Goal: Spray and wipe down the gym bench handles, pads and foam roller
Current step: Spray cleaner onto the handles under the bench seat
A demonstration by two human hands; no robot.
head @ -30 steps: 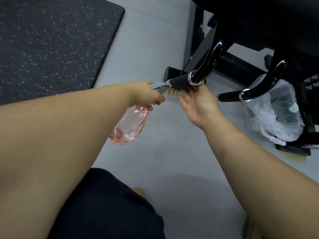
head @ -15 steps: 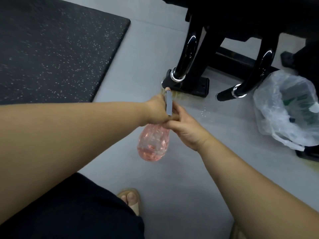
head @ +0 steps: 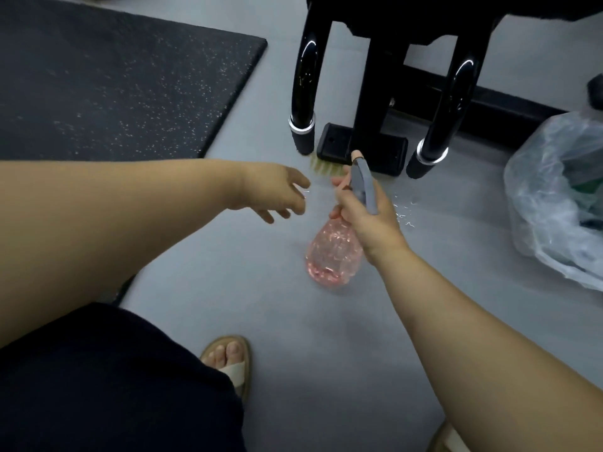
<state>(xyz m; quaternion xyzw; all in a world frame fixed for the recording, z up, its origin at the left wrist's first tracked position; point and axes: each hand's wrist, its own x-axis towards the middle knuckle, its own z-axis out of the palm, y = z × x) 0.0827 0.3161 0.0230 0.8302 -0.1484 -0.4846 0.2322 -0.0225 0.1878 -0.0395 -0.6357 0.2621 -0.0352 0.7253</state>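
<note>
Right hand (head: 367, 220) grips the spray bottle (head: 332, 252) by its neck, just short of the bench handles (head: 301, 132). Left hand (head: 274, 194) spread, empty. Droplets (head: 403, 210) on the floor (head: 293, 321) suggest spraying begun. No cloth seen, so wiping apparently outstanding.

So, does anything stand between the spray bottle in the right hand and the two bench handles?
Nothing visible does. The spray bottle in the right hand has open air up to both handles; the left hand is off to the side, holding nothing.
</note>
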